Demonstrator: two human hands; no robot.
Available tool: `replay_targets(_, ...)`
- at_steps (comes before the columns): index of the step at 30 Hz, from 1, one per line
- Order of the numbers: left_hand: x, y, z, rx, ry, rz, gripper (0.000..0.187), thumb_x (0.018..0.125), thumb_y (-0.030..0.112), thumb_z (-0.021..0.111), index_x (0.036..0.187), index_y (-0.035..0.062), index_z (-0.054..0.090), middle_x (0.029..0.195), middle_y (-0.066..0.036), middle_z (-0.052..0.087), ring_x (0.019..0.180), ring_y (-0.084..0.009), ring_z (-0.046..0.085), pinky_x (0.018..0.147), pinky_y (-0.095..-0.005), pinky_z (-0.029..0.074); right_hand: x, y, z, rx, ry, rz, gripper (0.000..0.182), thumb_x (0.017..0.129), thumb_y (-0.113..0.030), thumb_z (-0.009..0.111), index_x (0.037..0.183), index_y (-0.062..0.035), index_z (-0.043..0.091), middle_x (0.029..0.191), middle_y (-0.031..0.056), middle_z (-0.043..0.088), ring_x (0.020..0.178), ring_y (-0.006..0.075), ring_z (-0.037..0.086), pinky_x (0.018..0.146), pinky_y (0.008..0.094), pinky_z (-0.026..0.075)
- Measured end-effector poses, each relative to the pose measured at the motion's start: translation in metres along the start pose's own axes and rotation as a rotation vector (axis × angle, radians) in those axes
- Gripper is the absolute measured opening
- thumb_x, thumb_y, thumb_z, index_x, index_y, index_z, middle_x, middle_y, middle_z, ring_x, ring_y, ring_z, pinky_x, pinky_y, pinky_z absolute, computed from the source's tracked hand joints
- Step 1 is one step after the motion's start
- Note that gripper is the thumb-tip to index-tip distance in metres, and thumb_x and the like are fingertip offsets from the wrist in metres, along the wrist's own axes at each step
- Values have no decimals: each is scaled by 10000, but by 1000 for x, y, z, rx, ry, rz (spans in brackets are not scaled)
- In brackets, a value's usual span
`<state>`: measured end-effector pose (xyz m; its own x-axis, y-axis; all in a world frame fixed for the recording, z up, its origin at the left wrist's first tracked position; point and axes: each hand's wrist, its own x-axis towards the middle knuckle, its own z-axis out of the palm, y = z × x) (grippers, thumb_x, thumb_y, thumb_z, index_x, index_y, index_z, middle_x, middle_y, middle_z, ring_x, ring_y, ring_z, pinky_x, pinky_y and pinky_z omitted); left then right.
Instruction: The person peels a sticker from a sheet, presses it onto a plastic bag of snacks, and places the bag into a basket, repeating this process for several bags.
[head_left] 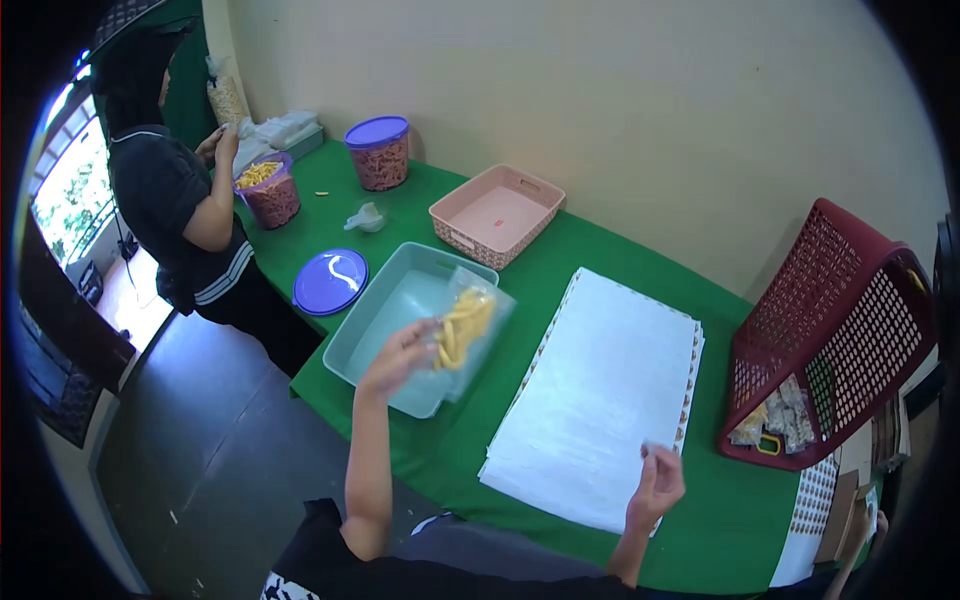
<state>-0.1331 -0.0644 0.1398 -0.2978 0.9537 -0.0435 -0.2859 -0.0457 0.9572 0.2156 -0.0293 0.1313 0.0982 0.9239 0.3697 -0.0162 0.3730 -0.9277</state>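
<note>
My left hand (398, 358) grips a clear plastic bag of yellow stick snacks (466, 326) above the right side of a light green tray (350, 340). The bag is slightly blurred. Over the lower right of a stack of white sheets (610, 390) is my right hand (657, 487), its thumb and fingertips pinched together. A small pale bit shows at those fingertips, too small to name. Patterned edges run along both long sides of the sheets.
A pink basket (500, 215), purple-lidded tub (378, 155), open snack tub (270, 190), purple lid (331, 281) and scoop (366, 218) stand on the green table (450, 480). At right, a maroon basket (830, 340) lies tipped with packets inside. A co-worker (180, 190) stands left; another person's hand (878, 530) shows far right.
</note>
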Motion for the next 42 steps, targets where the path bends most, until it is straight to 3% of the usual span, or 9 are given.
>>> replay_targets(8, -60, -31, 62, -116, -746, -198, 612, 767, 219, 560, 1239, -54, 282, 1200, -132, 396, 1103, -199, 403, 900, -308, 335, 27, -68, 91, -132, -762, -932, 256, 630, 76, 597, 878, 18, 566, 923, 130, 577, 732, 241, 586, 640, 302, 491)
replay_targets(12, -72, -28, 75, -725, -798, -157, 1088, 572, 622, 606, 1264, -92, 167, 1281, -163, 299, 1178, -232, 315, 980, -345, 236, 27, -51, 97, -165, -639, -949, 231, 659, 68, 590, 881, 14, 559, 898, 132, 576, 729, 231, 583, 621, 305, 490)
replay_targets(14, -74, -53, 72, -593, -751, -119, 1226, 466, 594, 702, 1287, -69, 79, 1312, -165, 240, 1195, -245, 284, 994, -349, 201, 23, -55, 103, -86, -371, -616, 182, 706, 56, 561, 883, 14, 553, 855, 126, 570, 742, 212, 575, 626, 307, 480)
replay_targets(16, -79, -39, 94, 212, -712, 319, 1228, 436, 486, 778, 1302, -31, 77, 1320, -158, 226, 1194, -238, 284, 987, -344, 216, 22, -55, 107, -49, -291, -480, 122, 735, 70, 527, 847, 21, 532, 797, 123, 553, 736, 177, 554, 639, 241, 447)
replay_targets(19, -88, -50, 134, 403, -270, 286, 791, 681, 261, 674, 1266, 20, 198, 1218, -141, 341, 1124, -226, 362, 924, -329, 311, 17, -34, 106, 82, -163, -99, 116, 744, 37, 526, 854, 17, 560, 864, 131, 557, 791, 190, 550, 686, 254, 434)
replay_targets(21, -86, -55, 142, 435, -51, 199, 607, 779, 195, 588, 1240, 28, 231, 1165, -133, 380, 1085, -221, 402, 896, -324, 342, 14, -33, 104, 44, -189, -204, 125, 737, 42, 533, 855, 17, 564, 863, 127, 557, 790, 194, 554, 692, 259, 439)
replay_targets(23, -80, -34, 150, -416, 154, 198, 320, 858, 97, 430, 1151, 30, 320, 1062, -99, 450, 987, -175, 473, 835, -286, 396, 10, -39, 99, 10, -169, -342, 148, 702, 55, 571, 843, 15, 589, 874, 125, 565, 806, 211, 566, 719, 281, 459)
replay_targets(30, -87, -17, 133, -282, 48, 187, 372, 908, 248, 289, 1177, -9, 313, 1080, -108, 446, 1007, -151, 439, 869, -282, 352, -12, -71, 83, -18, -487, -603, 245, 636, 82, 623, 872, 18, 620, 916, 122, 573, 822, 229, 570, 721, 305, 471)
replay_targets(42, -95, -1, 132, -87, -58, 261, 394, 899, 273, 294, 1147, -26, 363, 1072, -109, 459, 999, -151, 430, 877, -277, 317, -13, -70, 83, -74, -459, -650, 248, 606, 64, 658, 837, -23, 637, 875, 83, 558, 686, 175, 526, 571, 248, 419)
